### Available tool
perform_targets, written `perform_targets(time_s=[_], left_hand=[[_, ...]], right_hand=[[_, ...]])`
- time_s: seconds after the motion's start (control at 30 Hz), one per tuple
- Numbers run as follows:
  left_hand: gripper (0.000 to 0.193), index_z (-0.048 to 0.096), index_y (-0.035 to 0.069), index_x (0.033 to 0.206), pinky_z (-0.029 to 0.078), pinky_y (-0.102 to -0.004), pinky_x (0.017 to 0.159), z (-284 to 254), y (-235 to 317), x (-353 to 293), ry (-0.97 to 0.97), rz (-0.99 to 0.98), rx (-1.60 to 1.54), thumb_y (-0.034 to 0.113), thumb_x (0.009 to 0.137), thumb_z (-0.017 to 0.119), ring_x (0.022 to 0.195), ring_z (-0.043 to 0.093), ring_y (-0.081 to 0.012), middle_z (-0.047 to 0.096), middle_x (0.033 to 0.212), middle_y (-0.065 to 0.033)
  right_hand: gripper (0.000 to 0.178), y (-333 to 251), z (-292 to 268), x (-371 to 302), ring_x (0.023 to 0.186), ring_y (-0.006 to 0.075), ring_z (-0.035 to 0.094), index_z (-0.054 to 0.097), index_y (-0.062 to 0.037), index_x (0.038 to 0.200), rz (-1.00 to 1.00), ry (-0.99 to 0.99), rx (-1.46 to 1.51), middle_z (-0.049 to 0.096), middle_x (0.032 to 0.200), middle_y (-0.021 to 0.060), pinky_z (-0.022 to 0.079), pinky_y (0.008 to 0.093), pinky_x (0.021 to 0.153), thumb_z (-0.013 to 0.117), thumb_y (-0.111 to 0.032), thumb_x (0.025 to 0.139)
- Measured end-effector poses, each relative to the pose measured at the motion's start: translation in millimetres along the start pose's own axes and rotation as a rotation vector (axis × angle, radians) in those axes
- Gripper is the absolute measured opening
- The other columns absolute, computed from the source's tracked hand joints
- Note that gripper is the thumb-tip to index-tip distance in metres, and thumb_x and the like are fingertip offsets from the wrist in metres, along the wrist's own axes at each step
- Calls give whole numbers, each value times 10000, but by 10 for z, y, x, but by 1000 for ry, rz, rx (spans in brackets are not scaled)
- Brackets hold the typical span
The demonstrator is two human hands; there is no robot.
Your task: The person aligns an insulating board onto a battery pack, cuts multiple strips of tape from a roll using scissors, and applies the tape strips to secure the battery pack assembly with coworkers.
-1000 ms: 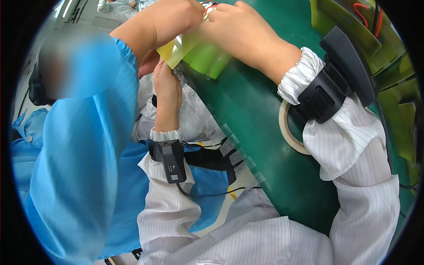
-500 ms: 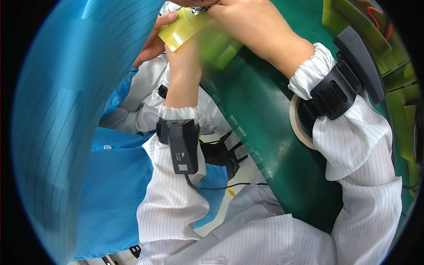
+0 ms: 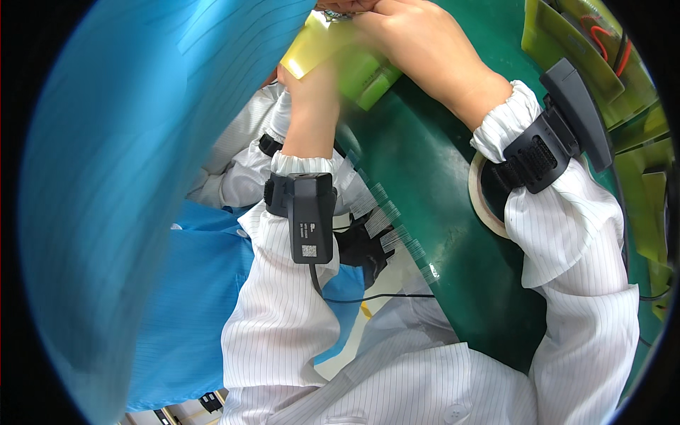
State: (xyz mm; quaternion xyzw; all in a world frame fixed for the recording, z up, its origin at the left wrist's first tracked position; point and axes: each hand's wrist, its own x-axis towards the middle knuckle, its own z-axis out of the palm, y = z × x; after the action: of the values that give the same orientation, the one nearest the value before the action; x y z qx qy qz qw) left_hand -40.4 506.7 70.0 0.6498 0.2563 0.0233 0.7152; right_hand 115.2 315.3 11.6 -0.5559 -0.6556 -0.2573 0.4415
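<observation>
At the top edge my right hand [image 3: 407,28] is closed, its fingers curled beside a small circuit board [image 3: 336,15]; what it grips is hidden. A glossy yellow film [image 3: 304,49] hangs below the board. Behind this film, my left hand [image 3: 308,78] shows only near the wrist; its fingers are out of sight. Between my hands is a green wrapped block [image 3: 368,78] with dark print, partly blurred. Some other fingers [image 3: 347,6] show at the very top; whose they are I cannot tell.
A co-worker's blue striped garment [image 3: 142,142] fills the left side, close in front. A tape roll [image 3: 485,205] lies on the green mat [image 3: 453,269] under my right wrist. Olive-green bins [image 3: 574,53] with red and black wires stand at the right. A black cable [image 3: 382,295] trails from my left wrist device.
The yellow film, green block and both my hands have shifted slightly right. The blue garment has swung right and now covers most of the co-worker's hand that was beside the film.
</observation>
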Motion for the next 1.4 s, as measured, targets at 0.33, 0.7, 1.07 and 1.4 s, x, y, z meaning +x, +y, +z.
perform_targets(time_s=[0.33, 0.7, 1.07, 1.4], left_hand=[[413, 402, -13, 1216, 389, -328, 939, 407, -78, -65, -576, -67, -267, 157, 857, 519, 1069, 511, -213, 496, 1192, -131], [460, 334, -42, 1307, 178, -317, 1060, 1129, -1075, -467, 861, 377, 537, 142, 902, 450, 1308, 236, -217, 273, 1403, -153], [305, 453, 28, 1156, 441, -350, 788, 520, -438, -292, 32, 21, -301, 197, 912, 383, 922, 539, -195, 546, 1006, -79], [400, 375, 19, 1265, 315, -392, 996, 1367, -1110, -479, 649, 522, 319, 176, 900, 427, 1165, 432, -281, 456, 1241, -169]], right_hand=[[130, 28, 98, -48, 818, 204, 599, 628, -73, 750, 9, -71, -132, 613, 764, 50, 498, 333, 682, 610, -194, 707], [124, 174, 175, -212, 908, 181, 536, 624, -105, 834, 72, -127, -184, 598, 877, 16, 423, 335, 698, 544, -175, 770], [145, -156, -781, -114, 819, 282, 571, 634, 0, 891, 462, 61, 281, 626, 882, 122, 452, 333, 743, 556, -59, 784], [282, -293, -2358, -264, 837, 117, 568, 566, 15, 1108, 603, 359, 524, 622, 910, 70, 409, 224, 740, 458, -149, 906]])
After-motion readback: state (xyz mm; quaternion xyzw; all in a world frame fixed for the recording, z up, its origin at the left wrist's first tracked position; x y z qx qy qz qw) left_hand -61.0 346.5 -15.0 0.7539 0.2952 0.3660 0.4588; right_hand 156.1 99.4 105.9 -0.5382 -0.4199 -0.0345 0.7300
